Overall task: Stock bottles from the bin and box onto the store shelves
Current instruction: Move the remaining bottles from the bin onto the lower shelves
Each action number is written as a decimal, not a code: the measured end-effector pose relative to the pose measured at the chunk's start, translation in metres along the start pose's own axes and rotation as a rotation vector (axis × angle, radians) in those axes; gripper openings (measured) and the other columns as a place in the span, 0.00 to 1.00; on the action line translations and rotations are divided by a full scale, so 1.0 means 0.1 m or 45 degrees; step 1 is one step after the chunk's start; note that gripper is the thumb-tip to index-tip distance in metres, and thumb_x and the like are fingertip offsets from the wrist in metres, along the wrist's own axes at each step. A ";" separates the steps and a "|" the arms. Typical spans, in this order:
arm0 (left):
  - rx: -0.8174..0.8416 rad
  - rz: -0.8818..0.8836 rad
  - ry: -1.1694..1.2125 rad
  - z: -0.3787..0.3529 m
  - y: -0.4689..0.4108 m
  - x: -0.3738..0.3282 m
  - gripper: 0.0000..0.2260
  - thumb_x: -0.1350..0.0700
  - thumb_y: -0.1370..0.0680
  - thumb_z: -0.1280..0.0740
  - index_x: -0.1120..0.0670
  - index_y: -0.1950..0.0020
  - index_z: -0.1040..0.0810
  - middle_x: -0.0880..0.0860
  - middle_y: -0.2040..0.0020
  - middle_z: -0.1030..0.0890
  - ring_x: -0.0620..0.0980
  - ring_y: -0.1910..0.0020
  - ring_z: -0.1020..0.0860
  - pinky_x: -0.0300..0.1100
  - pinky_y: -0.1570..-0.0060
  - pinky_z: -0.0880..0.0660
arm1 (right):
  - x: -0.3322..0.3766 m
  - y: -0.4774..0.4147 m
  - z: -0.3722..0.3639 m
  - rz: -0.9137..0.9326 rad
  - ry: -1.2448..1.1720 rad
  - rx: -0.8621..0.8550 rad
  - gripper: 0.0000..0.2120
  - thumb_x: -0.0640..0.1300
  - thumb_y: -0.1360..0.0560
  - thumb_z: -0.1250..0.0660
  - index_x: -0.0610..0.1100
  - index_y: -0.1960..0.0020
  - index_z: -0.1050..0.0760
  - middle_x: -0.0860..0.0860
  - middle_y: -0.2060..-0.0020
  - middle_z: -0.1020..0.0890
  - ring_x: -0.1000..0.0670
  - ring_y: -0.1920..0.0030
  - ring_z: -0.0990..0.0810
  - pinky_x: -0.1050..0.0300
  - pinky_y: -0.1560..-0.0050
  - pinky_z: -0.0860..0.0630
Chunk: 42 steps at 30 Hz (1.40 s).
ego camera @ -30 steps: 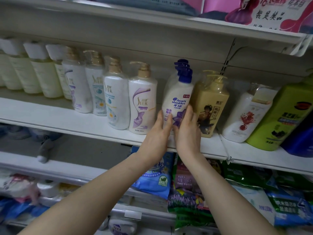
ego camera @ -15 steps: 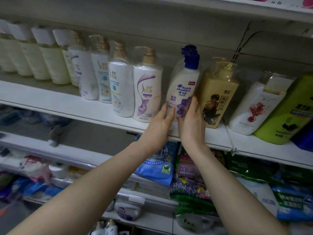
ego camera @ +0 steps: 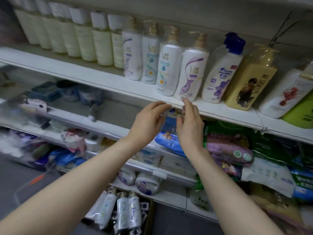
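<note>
The blue-capped bottle (ego camera: 218, 75) stands on the shelf (ego camera: 84, 72), leaning a little, wedged between a white bottle with a purple swirl (ego camera: 190, 73) and a yellow bottle (ego camera: 250, 78). More bottles (ego camera: 122, 211) lie packed in the box (ego camera: 150, 216) on the floor, pump ends up and wrapped in clear film.

These look full, so fairly heavy, with stiff plastic walls. The film is likely slippery. The sound hold is round the body, low and with the whole palm, not by the pump neck, which may twist or pull up.

The left grip (ego camera: 149, 119) and right grip (ego camera: 189, 122) hang just in front of the shelf edge, apart from any bottle, fingers loosely bent. They seem to hold nothing, though the spot between them is blurred.

The row is tight: cream bottles (ego camera: 84, 39) fill the left, and white and green ones crowd the right, so a new bottle may knock its neighbours. Soft bags (ego camera: 228, 150) bulge from the lower shelves beside the box
</note>
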<state>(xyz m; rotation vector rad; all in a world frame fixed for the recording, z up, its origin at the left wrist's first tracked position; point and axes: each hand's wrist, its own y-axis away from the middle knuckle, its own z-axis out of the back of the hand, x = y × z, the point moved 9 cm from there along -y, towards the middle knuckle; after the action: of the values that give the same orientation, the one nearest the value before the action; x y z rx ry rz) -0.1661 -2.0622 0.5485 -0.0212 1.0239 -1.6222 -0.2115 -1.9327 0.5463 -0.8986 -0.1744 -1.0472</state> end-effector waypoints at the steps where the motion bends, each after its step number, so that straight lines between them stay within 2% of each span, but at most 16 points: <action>1: 0.009 0.025 -0.014 0.14 0.12 0.10 0.19 0.62 0.26 0.32 0.54 0.35 0.22 0.53 0.38 0.21 0.50 0.41 0.23 0.40 0.43 0.27 | 0.15 0.11 -0.12 0.018 -0.022 0.029 0.27 0.33 0.25 0.33 0.42 0.27 0.32 0.42 0.37 0.24 0.39 0.41 0.22 0.44 0.44 0.24; 5: 0.021 0.141 -0.072 0.65 0.64 0.53 0.18 0.63 0.24 0.32 0.53 0.34 0.22 0.53 0.39 0.22 0.53 0.44 0.22 0.44 0.45 0.25 | 0.67 0.54 -0.60 0.048 -0.045 0.138 0.28 0.34 0.25 0.33 0.43 0.26 0.33 0.42 0.35 0.25 0.39 0.42 0.21 0.42 0.45 0.23; 8: 0.028 0.243 -0.088 0.98 1.02 0.84 0.17 0.63 0.23 0.32 0.53 0.35 0.22 0.53 0.38 0.22 0.52 0.45 0.22 0.40 0.45 0.28 | 1.01 0.86 -0.95 0.054 -0.117 0.212 0.27 0.34 0.24 0.34 0.44 0.26 0.33 0.44 0.34 0.26 0.40 0.42 0.21 0.41 0.45 0.23; 13: 0.062 0.345 -0.082 1.31 1.63 1.36 0.16 0.61 0.23 0.32 0.53 0.36 0.21 0.51 0.40 0.21 0.50 0.45 0.22 0.48 0.44 0.24 | 1.41 1.31 -1.48 0.043 -0.173 0.323 0.26 0.33 0.24 0.35 0.44 0.27 0.32 0.45 0.36 0.25 0.43 0.40 0.22 0.45 0.43 0.24; 18: 0.094 0.517 -0.064 1.38 2.03 1.81 0.16 0.61 0.23 0.32 0.51 0.36 0.21 0.49 0.41 0.21 0.49 0.46 0.21 0.50 0.44 0.24 | 1.54 1.62 -1.92 0.022 -0.149 0.507 0.26 0.36 0.22 0.34 0.48 0.27 0.33 0.50 0.33 0.27 0.48 0.36 0.25 0.50 0.37 0.25; 22: 0.186 0.619 -0.050 1.20 2.25 2.18 0.16 0.59 0.22 0.32 0.50 0.35 0.21 0.48 0.41 0.20 0.48 0.43 0.21 0.49 0.42 0.23 | 1.44 1.74 -2.30 -0.019 -0.134 0.631 0.25 0.37 0.22 0.33 0.48 0.27 0.33 0.50 0.31 0.28 0.49 0.34 0.27 0.51 0.35 0.27; 26: 0.242 0.738 -0.062 1.03 2.45 2.55 0.15 0.58 0.22 0.31 0.50 0.36 0.21 0.49 0.42 0.20 0.48 0.46 0.21 0.44 0.45 0.24 | 1.28 1.86 -2.79 -0.076 -0.152 0.783 0.24 0.38 0.22 0.34 0.47 0.27 0.32 0.49 0.34 0.26 0.46 0.38 0.23 0.44 0.39 0.24; 28: 0.276 0.789 -0.058 0.93 2.55 2.72 0.15 0.58 0.22 0.32 0.50 0.36 0.21 0.49 0.43 0.19 0.49 0.46 0.21 0.44 0.46 0.24 | 1.19 1.92 -3.02 -0.100 -0.131 0.833 0.23 0.38 0.22 0.33 0.46 0.28 0.31 0.48 0.36 0.25 0.46 0.39 0.22 0.47 0.40 0.25; 30: 0.315 0.833 -0.054 0.82 2.67 2.90 0.14 0.56 0.22 0.32 0.51 0.36 0.21 0.50 0.43 0.19 0.51 0.45 0.20 0.49 0.46 0.23 | 1.10 2.02 -3.21 -0.141 -0.111 0.907 0.22 0.39 0.22 0.34 0.46 0.29 0.30 0.48 0.35 0.25 0.46 0.39 0.23 0.51 0.41 0.26; 32: 0.353 0.883 -0.033 0.69 2.81 3.10 0.14 0.56 0.22 0.33 0.52 0.36 0.21 0.52 0.43 0.19 0.53 0.45 0.20 0.52 0.46 0.22 | 0.99 2.14 -3.41 -0.213 -0.104 0.970 0.21 0.39 0.22 0.34 0.45 0.29 0.30 0.48 0.34 0.26 0.45 0.37 0.24 0.51 0.41 0.27; 34: 0.409 0.940 -0.015 0.58 2.96 3.27 0.14 0.57 0.21 0.33 0.53 0.36 0.21 0.52 0.43 0.19 0.53 0.45 0.20 0.50 0.45 0.22 | 0.89 2.27 -3.60 -0.287 -0.121 1.009 0.22 0.38 0.22 0.33 0.44 0.29 0.30 0.46 0.33 0.26 0.44 0.37 0.24 0.49 0.39 0.26; 38: 0.526 1.014 0.048 0.32 3.37 3.67 0.14 0.56 0.21 0.33 0.51 0.36 0.21 0.52 0.43 0.19 0.53 0.45 0.20 0.49 0.46 0.22 | 0.59 2.61 -3.98 -0.465 -0.070 1.072 0.20 0.39 0.22 0.33 0.47 0.31 0.29 0.46 0.39 0.22 0.43 0.40 0.22 0.41 0.40 0.25; 42: 0.613 1.155 0.122 0.07 3.93 4.11 0.14 0.56 0.21 0.33 0.50 0.35 0.21 0.52 0.41 0.19 0.51 0.45 0.20 0.48 0.44 0.22 | 0.29 3.01 -4.31 -0.710 -0.018 1.138 0.21 0.41 0.20 0.35 0.48 0.28 0.31 0.48 0.36 0.22 0.45 0.39 0.22 0.45 0.39 0.25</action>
<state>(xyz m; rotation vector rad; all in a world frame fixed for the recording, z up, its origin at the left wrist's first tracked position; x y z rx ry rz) 0.0065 -2.3807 0.1101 0.7459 0.5418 -0.9812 -0.0729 -2.2016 0.1157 -0.0271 -0.8665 -1.2958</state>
